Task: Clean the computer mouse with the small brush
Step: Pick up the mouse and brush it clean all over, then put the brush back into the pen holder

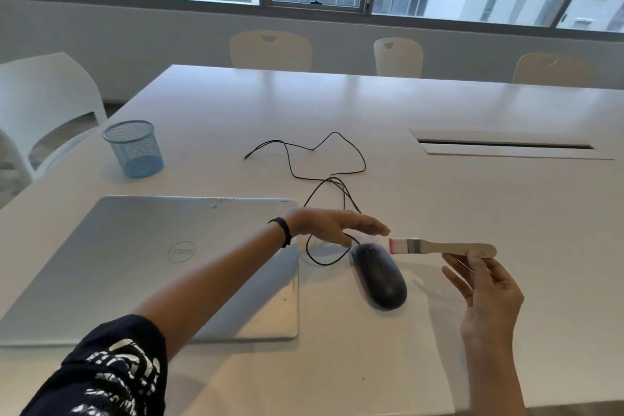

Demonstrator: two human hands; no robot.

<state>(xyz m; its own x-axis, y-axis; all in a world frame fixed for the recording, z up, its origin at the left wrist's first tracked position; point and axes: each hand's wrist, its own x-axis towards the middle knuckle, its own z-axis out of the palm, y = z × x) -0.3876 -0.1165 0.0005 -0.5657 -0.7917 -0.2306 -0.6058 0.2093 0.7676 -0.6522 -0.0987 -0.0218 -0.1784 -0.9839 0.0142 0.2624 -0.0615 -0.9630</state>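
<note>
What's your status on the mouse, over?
Left hand open, above the cord by the mouse. Right hand pinches brush, held at mouse's far end, contact unclear. Cord loops at that end.

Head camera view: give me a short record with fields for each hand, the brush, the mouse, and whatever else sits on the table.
mouse: black, flat on the white table, its cable lying loose
brush: level, pink-tipped bristles by the mouse's far end; contact unclear
right hand: pinches the brush handle
left hand: fingers straight, holds nothing, above the cable near the mouse
other: closed laptop left of the mouse; blue mesh cup beyond it
</note>
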